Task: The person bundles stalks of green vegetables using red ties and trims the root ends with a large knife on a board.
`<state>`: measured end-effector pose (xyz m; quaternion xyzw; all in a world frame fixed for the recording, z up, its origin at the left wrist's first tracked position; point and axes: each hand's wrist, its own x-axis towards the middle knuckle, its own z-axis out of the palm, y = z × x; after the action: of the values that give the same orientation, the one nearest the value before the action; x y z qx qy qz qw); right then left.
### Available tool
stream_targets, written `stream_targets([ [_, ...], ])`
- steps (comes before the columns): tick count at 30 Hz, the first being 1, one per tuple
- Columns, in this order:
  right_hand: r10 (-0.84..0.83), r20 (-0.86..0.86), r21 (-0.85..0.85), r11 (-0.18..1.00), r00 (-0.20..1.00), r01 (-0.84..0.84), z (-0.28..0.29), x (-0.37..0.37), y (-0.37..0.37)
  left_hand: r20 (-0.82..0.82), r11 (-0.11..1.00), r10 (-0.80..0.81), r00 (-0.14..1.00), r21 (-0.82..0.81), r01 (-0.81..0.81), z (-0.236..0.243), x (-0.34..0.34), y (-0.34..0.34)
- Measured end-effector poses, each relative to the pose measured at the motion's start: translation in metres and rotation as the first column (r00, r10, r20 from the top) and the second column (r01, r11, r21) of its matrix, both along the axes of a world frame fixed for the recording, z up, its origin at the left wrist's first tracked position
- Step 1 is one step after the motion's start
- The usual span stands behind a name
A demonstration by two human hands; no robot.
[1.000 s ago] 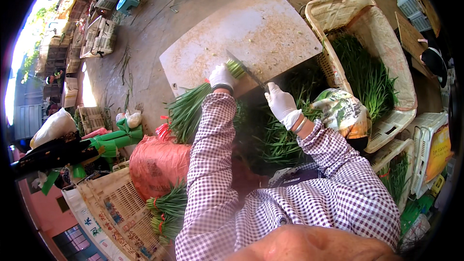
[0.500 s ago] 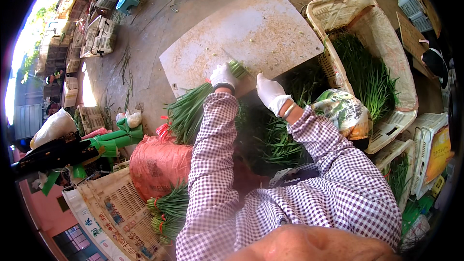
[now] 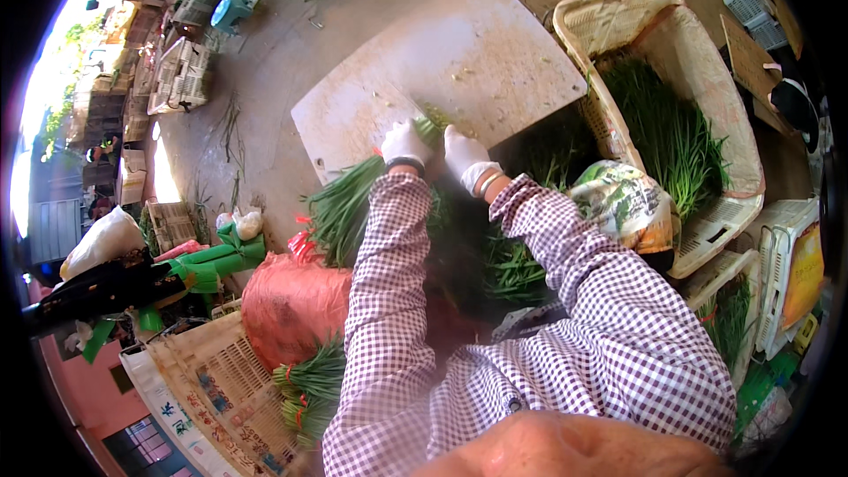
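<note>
My white-gloved left hand (image 3: pixel 405 142) is closed round a bunch of long, thin green chive-like stems (image 3: pixel 346 205). The cut-looking pale end of the bunch lies on the near edge of a white board (image 3: pixel 442 44), and the leafy end hangs off to the left over a red sack. My right hand (image 3: pixel 465 155), also gloved, is closed right beside that pale end, its fingers curled; whatever it grips is hidden. Small pale bits and brown stains are scattered over the board. Below the right arm lie more loose green stems (image 3: pixel 517 269), in shadow.
To the right stands a long cream crate (image 3: pixel 618 13) with green stems in it, a printed bag (image 3: pixel 623 203) against its near side. The red sack (image 3: pixel 291 305) and tied bundles (image 3: pixel 309 389) are at the left. A blue stool (image 3: pixel 231 12) stands farther off.
My right hand has moved left, closer to my left hand and the pale end of the bunch. The left hand still holds the stems in about the same place.
</note>
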<state>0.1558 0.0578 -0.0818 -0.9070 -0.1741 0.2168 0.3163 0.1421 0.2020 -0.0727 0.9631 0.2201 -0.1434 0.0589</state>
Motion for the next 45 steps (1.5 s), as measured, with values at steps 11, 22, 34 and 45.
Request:
stream_targets([
  [11,-0.128,-0.005,-0.074,0.989,0.992,0.128,-0.003,-0.016,-0.058,0.185,0.995,0.016,0.983,0.097,-0.034,0.037,-0.044,-0.018],
  [22,-0.212,0.358,-0.008,0.973,0.909,0.230,-0.008,-0.001,-0.095,0.281,0.953,0.099,0.954,-0.302,-0.010,0.040,-0.072,0.042],
  [34,-0.395,0.591,0.588,0.808,0.703,-0.040,0.098,-0.001,-0.123,0.070,-0.381,0.083,0.994,-0.919,0.096,0.097,-0.127,-0.026],
  [45,-0.066,0.840,0.341,0.837,0.539,-0.428,0.148,0.034,-0.136,-0.072,-0.529,0.186,0.980,-0.848,0.038,0.082,-0.177,-0.116],
])
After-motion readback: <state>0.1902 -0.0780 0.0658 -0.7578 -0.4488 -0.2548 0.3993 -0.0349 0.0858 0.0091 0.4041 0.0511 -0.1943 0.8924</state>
